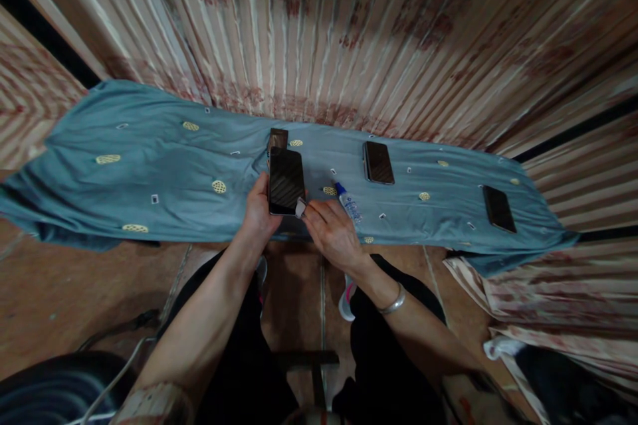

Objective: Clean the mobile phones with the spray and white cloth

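Head view: my left hand (260, 211) is closing its grip on the black phone (286, 180) by its left edge, holding it just above the blue cloth (164, 172) on the bench. My right hand (333, 231) is pinching a small white pad (300, 207) at the phone's lower right corner. Judging the phone stiff, glass-faced, slippery and fragile, so I'm gripping the side edges. Glue bottle (347, 200) lying just beside.

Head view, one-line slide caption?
Left hand holds phone; right hand presses small pad to it above blue cloth.
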Available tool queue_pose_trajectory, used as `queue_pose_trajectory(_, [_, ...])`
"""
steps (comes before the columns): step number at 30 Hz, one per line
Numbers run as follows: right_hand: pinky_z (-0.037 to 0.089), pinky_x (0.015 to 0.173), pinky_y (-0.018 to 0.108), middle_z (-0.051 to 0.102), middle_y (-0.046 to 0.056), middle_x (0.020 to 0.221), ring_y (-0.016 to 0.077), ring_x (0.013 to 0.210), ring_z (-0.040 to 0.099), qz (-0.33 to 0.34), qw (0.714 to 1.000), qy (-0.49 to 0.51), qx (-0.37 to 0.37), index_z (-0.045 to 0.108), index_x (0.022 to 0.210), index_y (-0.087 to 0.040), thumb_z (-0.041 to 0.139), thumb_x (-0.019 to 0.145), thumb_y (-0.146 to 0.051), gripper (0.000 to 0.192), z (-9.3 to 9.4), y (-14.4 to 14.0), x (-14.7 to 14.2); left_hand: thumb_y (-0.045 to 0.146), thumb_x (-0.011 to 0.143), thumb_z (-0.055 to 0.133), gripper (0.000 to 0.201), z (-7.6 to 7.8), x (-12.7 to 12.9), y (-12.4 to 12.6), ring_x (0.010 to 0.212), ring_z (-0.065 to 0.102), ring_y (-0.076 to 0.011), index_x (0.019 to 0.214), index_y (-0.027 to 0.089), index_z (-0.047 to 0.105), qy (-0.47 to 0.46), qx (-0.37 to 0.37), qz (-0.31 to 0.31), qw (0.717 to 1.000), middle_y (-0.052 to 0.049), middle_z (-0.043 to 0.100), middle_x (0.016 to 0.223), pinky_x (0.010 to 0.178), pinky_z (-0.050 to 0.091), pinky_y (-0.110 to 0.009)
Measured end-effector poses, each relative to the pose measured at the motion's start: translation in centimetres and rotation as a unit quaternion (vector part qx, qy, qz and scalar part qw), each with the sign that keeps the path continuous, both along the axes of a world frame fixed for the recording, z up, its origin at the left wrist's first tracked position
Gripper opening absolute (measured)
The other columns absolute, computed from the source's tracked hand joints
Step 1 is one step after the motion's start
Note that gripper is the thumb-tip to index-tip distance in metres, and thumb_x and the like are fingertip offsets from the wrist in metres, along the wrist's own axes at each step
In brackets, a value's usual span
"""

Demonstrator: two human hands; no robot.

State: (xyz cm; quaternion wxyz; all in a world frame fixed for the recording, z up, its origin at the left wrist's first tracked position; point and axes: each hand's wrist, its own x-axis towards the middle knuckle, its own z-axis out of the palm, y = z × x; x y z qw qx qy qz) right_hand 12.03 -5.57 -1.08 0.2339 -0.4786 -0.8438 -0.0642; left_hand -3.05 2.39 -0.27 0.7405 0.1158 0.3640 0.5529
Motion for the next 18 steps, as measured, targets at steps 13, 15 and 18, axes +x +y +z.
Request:
queue_pose_trajectory(13, [0.059,0.098,0.037,0.076,0.011,0.111,0.0220,0.099,0.068,0.005,1.000,0.021,0.005,0.076,0.110,-0.016,0.047,0.109,-0.019,0.029,0.3,0.3,-2.5,0.054,0.108,0.033,0.051,0.2,0.5,-0.8,0.100,0.074,-0.0240,0.094,0.021,0.070,-0.007,0.000,0.008,1.000,-0.005,0.073,0.083,0.097,0.061,-0.040])
queue_pose_trajectory(15, [0.058,0.100,0.037,0.076,0.011,0.112,0.0213,0.099,0.068,0.003,1.000,0.027,0.007,0.076,0.109,-0.017,0.048,0.109,-0.018,0.028,0.3,0.4,-2.8,0.054,0.109,0.031,0.052,0.8,0.7,-1.0,0.110,0.073,-0.0264,0.091,0.021,0.067,-0.013,-0.005,0.015,1.000,-0.006,0.073,0.083,0.103,0.059,-0.042])
queue_pose_trajectory(18, [0.057,0.101,0.037,0.076,0.011,0.114,0.0210,0.099,0.068,0.008,0.999,0.032,0.015,0.075,0.110,-0.016,0.048,0.109,-0.016,0.028,0.3,0.4,-3.2,0.052,0.110,0.030,0.052,1.3,0.8,-1.3,0.115,0.071,-0.0264,0.092,0.020,0.067,-0.009,0.001,0.016,1.000,-0.007,0.075,0.090,0.106,0.058,-0.042])
